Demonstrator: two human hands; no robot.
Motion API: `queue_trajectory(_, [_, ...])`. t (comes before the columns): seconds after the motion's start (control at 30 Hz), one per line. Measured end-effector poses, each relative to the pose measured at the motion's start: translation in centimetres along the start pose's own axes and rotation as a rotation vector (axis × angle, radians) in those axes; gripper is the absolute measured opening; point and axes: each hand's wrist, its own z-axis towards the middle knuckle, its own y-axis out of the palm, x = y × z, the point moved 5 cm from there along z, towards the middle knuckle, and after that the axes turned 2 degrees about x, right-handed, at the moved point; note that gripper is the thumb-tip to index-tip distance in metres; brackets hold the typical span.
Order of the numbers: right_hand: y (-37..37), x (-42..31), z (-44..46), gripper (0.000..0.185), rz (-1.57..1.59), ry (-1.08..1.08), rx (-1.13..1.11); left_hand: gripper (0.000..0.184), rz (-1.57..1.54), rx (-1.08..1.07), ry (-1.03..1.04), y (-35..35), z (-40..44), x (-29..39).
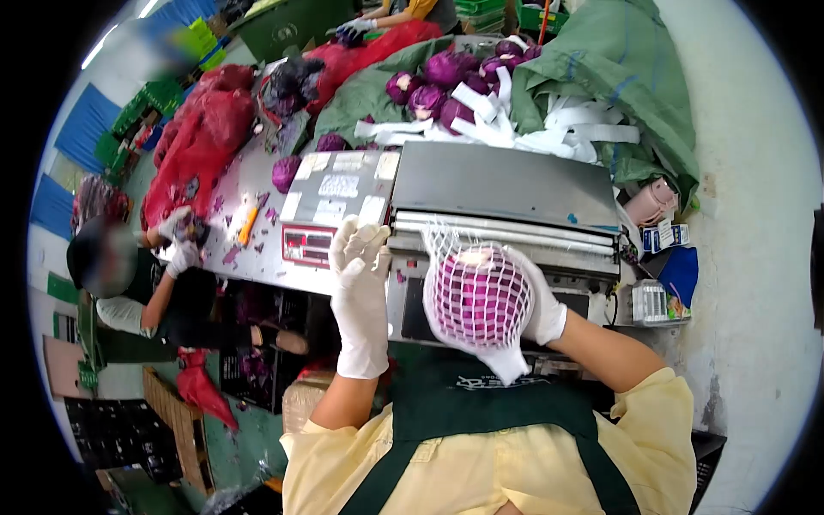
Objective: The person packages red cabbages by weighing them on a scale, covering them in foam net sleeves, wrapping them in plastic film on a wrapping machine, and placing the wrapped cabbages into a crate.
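Note:
A purple cabbage (477,296) in a white mesh net is held up in front of my apron. My right hand (536,300), in a white glove, is wrapped round the cabbage's right side, its fingers partly hidden behind it. The net's gathered end hangs below the cabbage, and loose mesh stands up above it. My left hand (360,292), also gloved, is raised beside a scale (339,189) with a red display, its fingers apart and holding nothing. Behind the cabbage lies a wrapping machine (506,184) with a dark flat top and metal rollers.
Loose cabbages (446,69) and white mesh strips (584,124) lie on green sacking at the back. A co-worker (129,275) sits at the left beside red net sacks (202,129). An orange-handled knife (248,227) rests left of the scale. A pink cup (651,202) stands at right.

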Motion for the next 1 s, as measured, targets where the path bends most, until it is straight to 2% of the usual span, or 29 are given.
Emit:
queue_trajectory(0.07, [-0.2, -3.7, 2.3, 0.048, 0.083, -0.026, -0.138, 0.055, 0.171, -0.089, -0.067, 3.4, 1.5, -1.2])
queue_trajectory(0.1, [-0.3, -5.7, 3.1, 0.049, 0.008, -0.032, -0.126, 0.047, 0.525, -0.225, -0.094, 5.9, 3.3, -2.6])
queue_trajectory(0.17, [-1.9, -9.9, 5.7, 0.055, -0.157, -0.100, -0.058, 0.047, 0.352, -0.381, -0.186, 9.4, 7.0, -7.2])
queue_trajectory(0.2, [-3.2, -11.8, 7.3, 0.059, -0.246, -0.162, -0.004, 0.048, 0.545, -0.458, -0.091, 11.3, 8.3, -8.0])
queue_trajectory(0.23, [-3.1, -13.3, 7.3, 0.059, -0.290, -0.092, 0.211, 0.051, 0.475, -0.359, -0.171, 11.7, 10.4, -10.7])
queue_trajectory(0.27, [-4.3, -15.1, 8.4, 0.056, -0.408, -0.180, 0.221, 0.051, 0.467, -0.371, -0.174, 12.4, 12.1, -12.4])
queue_trajectory(0.33, [-6.9, -18.1, 10.7, 0.052, -0.428, -0.314, 0.318, 0.051, 0.294, -0.304, -0.330, 13.4, 15.0, -15.7])
queue_trajectory(0.37, [-10.5, -20.0, 12.9, 0.050, -0.453, -0.403, 0.404, 0.052, 0.271, -0.315, -0.352, 13.9, 16.0, -16.8])
queue_trajectory(0.4, [-10.9, -21.3, 12.6, 0.050, -0.648, -0.657, 0.560, 0.052, 0.269, -0.325, -0.370, 13.8, 17.0, -18.6])
queue_trajectory(0.43, [-14.0, -22.8, 14.0, 0.049, -0.746, -0.725, 0.571, 0.053, 0.309, -0.400, -0.302, 13.6, 18.1, -20.3])
queue_trajectory(0.47, [-15.8, -23.0, 14.7, 0.049, -0.681, -0.648, 0.540, 0.054, 0.346, -0.476, -0.232, 13.8, 19.0, -21.5])
queue_trajectory(0.5, [-15.3, -23.1, 14.6, 0.048, -0.616, -0.570, 0.515, 0.053, 0.270, -0.506, -0.399, 14.0, 19.6, -21.9])
queue_trajectory(0.57, [-12.7, -21.1, 12.6, 0.043, -0.330, -0.352, 0.574, 0.057, 0.319, -0.445, -0.661, 14.1, 20.5, -22.3])
queue_trajectory(0.6, [-10.9, -20.5, 11.4, 0.045, -0.364, -0.429, 0.609, 0.059, 0.375, -0.429, -0.755, 14.3, 20.8, -22.3])
queue_trajectory(0.63, [-14.2, -20.8, 12.7, 0.046, -0.528, -0.545, 0.604, 0.062, 0.427, -0.425, -0.852, 14.5, 20.8, -22.1])
queue_trajectory(0.67, [-17.1, -20.8, 13.7, 0.047, -0.694, -0.658, 0.593, 0.063, 0.459, -0.456, -0.830, 14.1, 21.3, -23.1])
queue_trajectory(0.73, [-14.6, -20.6, 11.4, 0.047, -0.805, -0.639, 0.679, 0.065, 0.383, -0.590, -0.618, 13.4, 21.9, -24.5])
queue_trajectory(0.8, [-13.5, -21.0, 10.8, 0.046, -0.973, -0.662, 0.589, 0.060, 0.454, -0.510, -0.438, 12.9, 22.0, -23.2])
queue_trajectory(0.83, [-14.3, -21.8, 10.4, 0.039, -1.147, -0.590, 0.670, 0.059, 0.511, -0.465, -0.343, 11.3, 22.6, -23.5])
queue_trajectory(0.87, [-13.6, -22.4, 9.0, 0.039, -1.141, -0.590, 0.680, 0.054, 0.641, -0.493, -0.139, 11.1, 21.9, -21.3])
queue_trajectory(0.9, [-10.7, -23.4, 6.5, 0.037, -1.427, -0.698, 0.678, 0.050, 0.778, -0.488, 0.070, 10.9, 21.2, -19.0])
queue_trajectory(0.93, [-8.4, -24.1, 4.4, 0.036, -1.716, -0.798, 0.664, 0.048, 0.964, -0.533, 0.171, 10.0, 21.5, -17.5])
queue_trajectory(1.0, [-7.5, -25.0, 0.7, 0.045, -2.131, -0.983, 0.420, 0.047, 1.175, -0.732, 0.614, 9.8, 19.6, -12.1])
